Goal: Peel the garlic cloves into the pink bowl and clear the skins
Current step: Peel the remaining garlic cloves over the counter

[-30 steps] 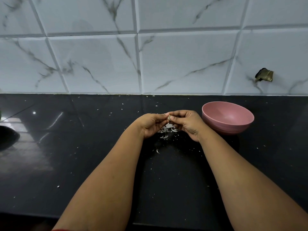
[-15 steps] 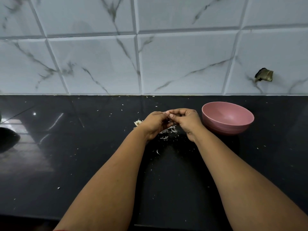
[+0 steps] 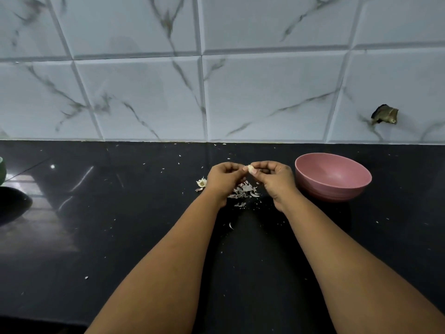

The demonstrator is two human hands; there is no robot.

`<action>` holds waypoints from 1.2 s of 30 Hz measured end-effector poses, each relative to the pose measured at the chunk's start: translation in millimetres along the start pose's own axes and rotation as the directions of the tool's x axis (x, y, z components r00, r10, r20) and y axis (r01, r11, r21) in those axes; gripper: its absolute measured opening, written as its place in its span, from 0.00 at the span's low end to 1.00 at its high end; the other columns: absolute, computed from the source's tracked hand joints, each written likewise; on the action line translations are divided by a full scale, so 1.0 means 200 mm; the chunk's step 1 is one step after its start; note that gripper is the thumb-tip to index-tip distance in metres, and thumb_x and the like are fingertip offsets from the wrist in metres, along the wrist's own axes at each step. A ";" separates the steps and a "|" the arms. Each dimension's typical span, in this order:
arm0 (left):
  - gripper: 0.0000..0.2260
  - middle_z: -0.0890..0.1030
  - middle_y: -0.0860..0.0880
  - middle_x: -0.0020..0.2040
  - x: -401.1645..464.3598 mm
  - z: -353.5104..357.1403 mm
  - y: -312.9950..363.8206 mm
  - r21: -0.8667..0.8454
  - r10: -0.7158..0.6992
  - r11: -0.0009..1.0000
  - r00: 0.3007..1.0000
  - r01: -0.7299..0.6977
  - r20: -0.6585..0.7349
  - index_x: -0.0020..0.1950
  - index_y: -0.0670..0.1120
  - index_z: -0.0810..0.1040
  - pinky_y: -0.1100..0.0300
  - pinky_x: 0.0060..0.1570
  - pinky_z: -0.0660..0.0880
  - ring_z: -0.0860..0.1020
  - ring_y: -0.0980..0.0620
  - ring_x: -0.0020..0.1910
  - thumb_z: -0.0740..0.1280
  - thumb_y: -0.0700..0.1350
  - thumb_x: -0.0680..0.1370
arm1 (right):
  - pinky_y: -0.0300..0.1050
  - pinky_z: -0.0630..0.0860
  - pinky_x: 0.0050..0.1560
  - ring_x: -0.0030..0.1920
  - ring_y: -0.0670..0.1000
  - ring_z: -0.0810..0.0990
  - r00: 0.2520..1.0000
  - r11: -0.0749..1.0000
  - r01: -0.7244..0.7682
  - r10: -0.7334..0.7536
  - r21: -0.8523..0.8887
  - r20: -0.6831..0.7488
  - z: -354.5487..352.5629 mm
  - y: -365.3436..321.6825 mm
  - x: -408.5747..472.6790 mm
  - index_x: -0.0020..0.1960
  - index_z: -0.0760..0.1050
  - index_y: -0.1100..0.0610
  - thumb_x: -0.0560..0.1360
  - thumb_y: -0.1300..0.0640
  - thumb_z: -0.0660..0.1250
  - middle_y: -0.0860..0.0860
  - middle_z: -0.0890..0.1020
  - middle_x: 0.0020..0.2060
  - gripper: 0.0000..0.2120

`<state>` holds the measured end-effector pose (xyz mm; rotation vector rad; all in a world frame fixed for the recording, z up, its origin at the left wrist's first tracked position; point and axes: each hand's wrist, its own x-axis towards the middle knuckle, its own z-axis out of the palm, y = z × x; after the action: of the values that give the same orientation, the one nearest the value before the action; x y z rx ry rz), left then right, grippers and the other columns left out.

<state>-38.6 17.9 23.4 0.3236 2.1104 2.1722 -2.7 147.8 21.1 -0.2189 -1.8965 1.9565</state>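
Observation:
A small pale garlic clove (image 3: 251, 168) is pinched between the fingertips of my right hand (image 3: 273, 180), and the fingertips of my left hand (image 3: 225, 179) touch its left end. Both hands hover just above a little heap of garlic skins (image 3: 243, 191) on the black counter (image 3: 120, 237). The pink bowl (image 3: 333, 177) stands right beside my right hand, and I see nothing inside it. The garlic root stub (image 3: 201, 183) lies just left of my left hand.
Tiny skin flakes are scattered over the counter. A marbled tile wall (image 3: 216, 92) rises behind the counter, with a broken dark fitting (image 3: 384, 115) at the right. A dark rounded object (image 3: 12, 203) sits at the left edge.
My hands have drawn slightly apart, so the clove now shows between the fingertips. The root stub left of my left hand has come into view.

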 end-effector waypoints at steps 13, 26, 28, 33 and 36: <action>0.05 0.85 0.51 0.40 -0.01 0.02 -0.01 0.592 0.311 0.772 0.950 -0.232 -0.033 0.46 0.47 0.85 0.58 0.50 0.78 0.82 0.53 0.44 0.69 0.42 0.76 | 0.36 0.78 0.40 0.37 0.45 0.82 0.992 0.944 0.122 -0.120 -0.305 0.026 0.00 0.02 0.00 0.43 0.83 0.56 0.69 0.60 0.77 0.51 0.85 0.37 0.04; 0.08 0.83 0.51 0.40 -0.02 0.03 0.00 0.654 0.343 0.719 0.938 -0.234 -0.041 0.46 0.44 0.82 0.63 0.46 0.72 0.79 0.52 0.42 0.64 0.38 0.76 | 0.34 0.79 0.41 0.37 0.45 0.83 0.993 0.958 0.115 -0.104 -0.263 0.054 0.02 0.00 -0.02 0.45 0.82 0.60 0.68 0.65 0.76 0.53 0.85 0.37 0.07; 0.06 0.84 0.50 0.42 0.00 0.03 -0.02 0.541 0.280 0.819 0.956 -0.192 -0.084 0.47 0.45 0.82 0.59 0.49 0.76 0.81 0.52 0.43 0.65 0.39 0.77 | 0.35 0.79 0.41 0.39 0.47 0.83 0.997 0.980 0.076 -0.072 -0.183 0.032 0.03 0.01 -0.02 0.49 0.81 0.60 0.70 0.67 0.74 0.55 0.85 0.40 0.09; 0.19 0.80 0.48 0.53 -0.02 0.05 -0.03 0.134 0.160 0.980 0.981 -0.144 -0.112 0.64 0.50 0.75 0.56 0.54 0.79 0.81 0.51 0.51 0.73 0.45 0.74 | 0.37 0.81 0.42 0.38 0.47 0.83 1.000 0.995 -0.013 0.013 0.100 0.000 0.02 -0.01 -0.01 0.52 0.80 0.67 0.72 0.70 0.71 0.56 0.84 0.39 0.09; 0.18 0.81 0.46 0.52 0.00 0.05 -0.03 -0.007 0.134 0.991 0.990 -0.134 -0.034 0.63 0.51 0.77 0.56 0.55 0.78 0.81 0.50 0.51 0.74 0.45 0.74 | 0.33 0.77 0.36 0.34 0.43 0.82 0.999 0.988 -0.012 0.017 0.157 -0.027 0.02 -0.03 -0.02 0.46 0.79 0.61 0.71 0.69 0.72 0.54 0.83 0.37 0.06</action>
<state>-36.3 28.6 17.5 0.4429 2.1540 2.2751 0.8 141.9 25.9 -0.2141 -1.7178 2.0892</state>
